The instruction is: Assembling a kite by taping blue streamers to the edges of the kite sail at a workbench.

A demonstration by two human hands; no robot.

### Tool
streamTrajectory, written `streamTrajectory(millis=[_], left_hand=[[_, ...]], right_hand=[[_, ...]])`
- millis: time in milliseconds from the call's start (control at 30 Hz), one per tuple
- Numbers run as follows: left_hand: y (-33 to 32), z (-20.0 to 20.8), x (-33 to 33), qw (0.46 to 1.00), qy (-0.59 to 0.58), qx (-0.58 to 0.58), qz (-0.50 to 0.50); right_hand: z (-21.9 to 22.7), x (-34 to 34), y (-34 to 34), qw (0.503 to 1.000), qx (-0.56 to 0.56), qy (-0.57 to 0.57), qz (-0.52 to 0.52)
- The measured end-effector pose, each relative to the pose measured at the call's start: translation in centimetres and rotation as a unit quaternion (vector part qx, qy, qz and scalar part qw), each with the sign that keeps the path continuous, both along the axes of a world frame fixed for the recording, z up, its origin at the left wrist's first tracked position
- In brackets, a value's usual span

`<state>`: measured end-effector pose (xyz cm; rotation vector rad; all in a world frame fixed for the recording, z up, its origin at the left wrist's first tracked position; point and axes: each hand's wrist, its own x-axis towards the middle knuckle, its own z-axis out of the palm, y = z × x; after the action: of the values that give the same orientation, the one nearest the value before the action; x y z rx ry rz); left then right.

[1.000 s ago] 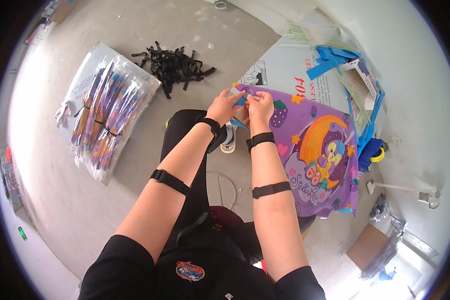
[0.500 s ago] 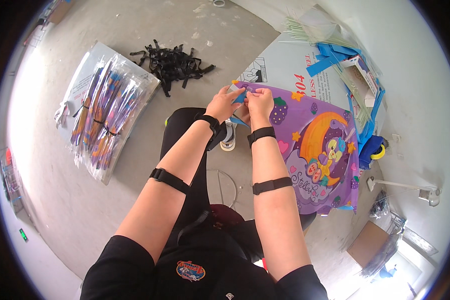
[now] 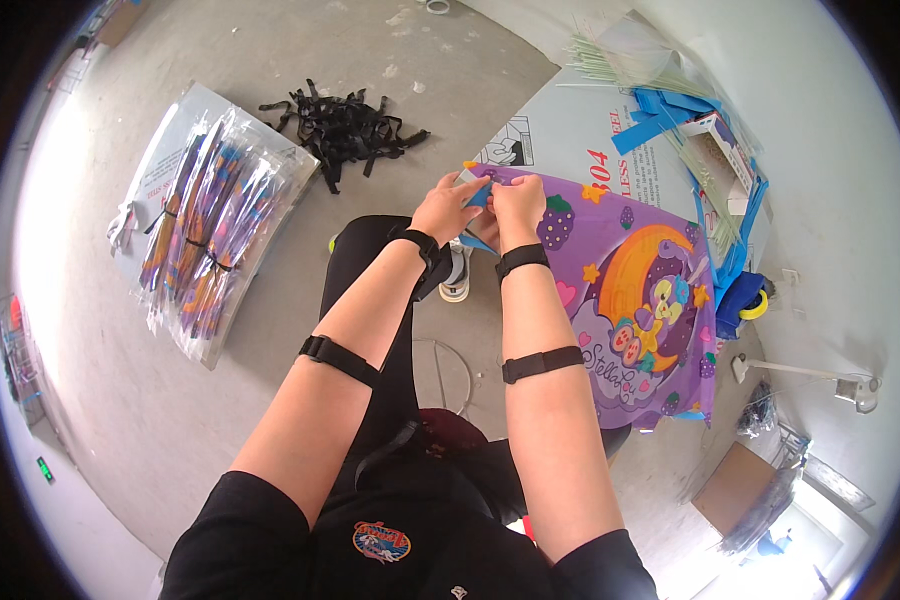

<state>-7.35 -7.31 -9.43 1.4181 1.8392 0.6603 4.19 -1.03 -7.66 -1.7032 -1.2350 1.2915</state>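
Note:
A purple printed sheet (image 3: 560,275), with a yellow moon, a cartoon animal, berries and stars on it, hangs over my right side and the flat board behind. Its far left corner is between my two hands, and a small blue piece (image 3: 479,195) shows there. My left hand (image 3: 442,212) is closed on this corner, thumb and fingers at the blue piece. Curled into a pinch, my right hand (image 3: 519,208) grips the sheet's edge just beside it. The right fingertips are partly hidden by the hand itself.
Black straps (image 3: 345,130) lie heaped on the floor ahead. Clear-wrapped bundles (image 3: 205,220) rest on a board at left. At far right are blue strips (image 3: 660,118), pale thin rods (image 3: 620,68), an open box (image 3: 722,150) and a blue-and-yellow tool (image 3: 745,303).
My right hand and forearm have shifted very slightly left, and the purple sheet's lower part has moved a little with them. My left hand stays in place.

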Motion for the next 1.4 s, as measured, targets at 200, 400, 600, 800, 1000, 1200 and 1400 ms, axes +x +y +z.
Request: streamTrajectory(millis=[200, 400, 600, 800, 1000, 1200, 1400], left_hand=[[0.5, 0.1, -0.6, 0.998, 0.02, 0.063, 0.008], [0.7, 0.6, -0.7, 1.0, -0.025, 0.0, 0.015], [0.9, 0.7, -0.6, 0.999, -0.036, 0.0, 0.012], [1.5, 0.7, -0.6, 0.997, 0.02, 0.075, -0.012], [2.8, 2.3, -0.9, 0.998, -0.001, 0.061, -0.019], [2.4, 5.0, 1.2, 0.999, -0.032, 0.024, -0.024], [6.7, 7.6, 10.7, 0.989, -0.032, 0.058, -0.131]], right_hand=[[0.3, -0.4, 1.0, 0.999, 0.005, -0.024, 0.02], [0.5, -0.7, 1.4, 0.997, 0.007, -0.061, 0.034], [0.6, -0.7, 1.6, 0.998, 0.003, -0.057, 0.024], [-0.1, -0.6, 2.5, 0.994, 0.027, -0.103, 0.021], [-0.4, -1.0, 4.5, 0.984, 0.02, -0.178, 0.0], [3.9, 1.0, 4.5, 0.994, -0.036, -0.107, 0.002], [9.7, 11.8, 6.9, 0.984, -0.09, -0.154, -0.023]])
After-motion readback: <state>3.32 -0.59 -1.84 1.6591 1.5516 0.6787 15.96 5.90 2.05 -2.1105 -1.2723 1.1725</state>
